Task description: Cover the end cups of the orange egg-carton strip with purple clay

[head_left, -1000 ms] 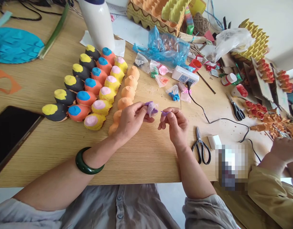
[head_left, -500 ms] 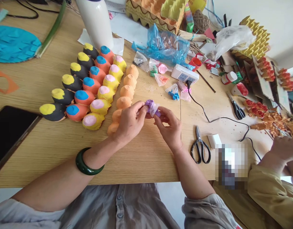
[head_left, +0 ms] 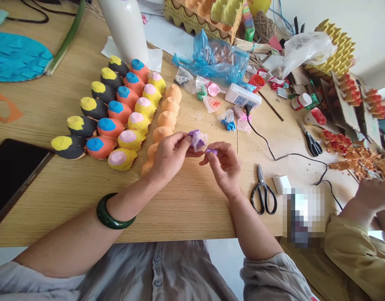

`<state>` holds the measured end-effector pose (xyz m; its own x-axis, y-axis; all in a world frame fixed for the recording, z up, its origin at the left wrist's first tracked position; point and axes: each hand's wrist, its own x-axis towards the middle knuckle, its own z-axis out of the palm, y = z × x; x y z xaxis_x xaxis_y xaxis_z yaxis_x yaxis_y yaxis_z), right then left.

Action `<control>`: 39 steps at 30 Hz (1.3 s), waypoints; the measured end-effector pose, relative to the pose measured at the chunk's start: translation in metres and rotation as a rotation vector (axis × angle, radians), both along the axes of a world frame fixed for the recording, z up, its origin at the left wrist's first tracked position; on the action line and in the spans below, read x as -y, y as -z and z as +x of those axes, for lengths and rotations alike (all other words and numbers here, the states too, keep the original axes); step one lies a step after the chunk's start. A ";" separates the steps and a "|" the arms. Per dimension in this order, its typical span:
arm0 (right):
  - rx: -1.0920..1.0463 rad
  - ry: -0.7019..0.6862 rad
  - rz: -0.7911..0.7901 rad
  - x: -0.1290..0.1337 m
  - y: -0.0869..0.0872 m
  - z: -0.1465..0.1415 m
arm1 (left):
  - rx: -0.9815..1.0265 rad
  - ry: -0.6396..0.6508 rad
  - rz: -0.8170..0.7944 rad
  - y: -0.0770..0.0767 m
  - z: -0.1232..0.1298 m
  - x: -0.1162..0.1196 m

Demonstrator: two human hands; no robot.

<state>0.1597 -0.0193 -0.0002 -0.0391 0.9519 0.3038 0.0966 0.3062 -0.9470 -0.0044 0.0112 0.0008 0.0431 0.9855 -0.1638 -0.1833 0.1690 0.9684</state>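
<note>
Purple lump (head_left: 199, 143): in clear wrap (head_left: 204, 138), above the table (head_left: 192, 209)
Left hand (head_left: 170, 155): pinching the purple lump
Right hand (head_left: 225, 168): pinching a small purple piece (head_left: 211, 151) beside it
Orange mounds (head_left: 167, 120): row beside the left hand
Scissors (head_left: 261, 180): near the right hand

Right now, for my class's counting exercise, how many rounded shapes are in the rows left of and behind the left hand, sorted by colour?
Black shapes with yellow tops: 6
Red-orange shapes with blue tops: 6
Yellow shapes with pink tops: 6
Plain light-orange shapes, partly hidden by the left hand: 6 visible
Total: 24 visible
</note>
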 end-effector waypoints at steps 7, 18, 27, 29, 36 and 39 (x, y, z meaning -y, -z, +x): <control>-0.225 0.079 -0.160 -0.012 -0.001 0.004 | 0.023 -0.005 -0.040 -0.002 0.001 0.001; -0.441 -0.026 -0.457 -0.018 -0.009 0.009 | -0.090 0.003 0.138 0.006 -0.001 0.002; -0.532 -0.082 -0.591 -0.022 -0.007 0.012 | -0.190 0.015 0.210 0.002 -0.001 0.003; -0.529 -0.083 -0.584 -0.023 -0.005 0.013 | -0.194 0.018 0.216 0.001 -0.001 0.003; -0.547 -0.071 -0.544 -0.024 -0.006 0.014 | -0.253 0.002 0.242 0.002 -0.003 0.003; -0.514 -0.089 -0.504 -0.022 -0.010 0.014 | -0.237 0.007 0.258 0.004 -0.003 0.003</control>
